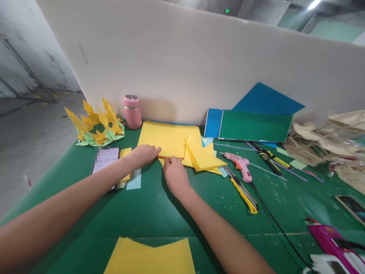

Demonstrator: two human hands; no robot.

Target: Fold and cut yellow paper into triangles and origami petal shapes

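A stack of yellow paper [171,139] lies against the white panel, with a thin orange-brown edge along its near side. My left hand [145,153] is closed at the near left corner of the stack, fingers together on the paper. My right hand [176,178] has curled fingers pressed at the middle of the same near edge. What lies under the fingertips is partly hidden. To the right of the stack, folded yellow paper [203,156] overlaps it. In front of me at the bottom rests another yellow sheet [151,258] with a notched top edge.
A paper crown [99,127], pink flask [132,112] and phone [106,160] stand or lie on the left. Rightward are a yellow utility knife [243,192], pink glue gun [239,165] with cord, pliers [268,160], green board [255,126] and wooden models [310,146].
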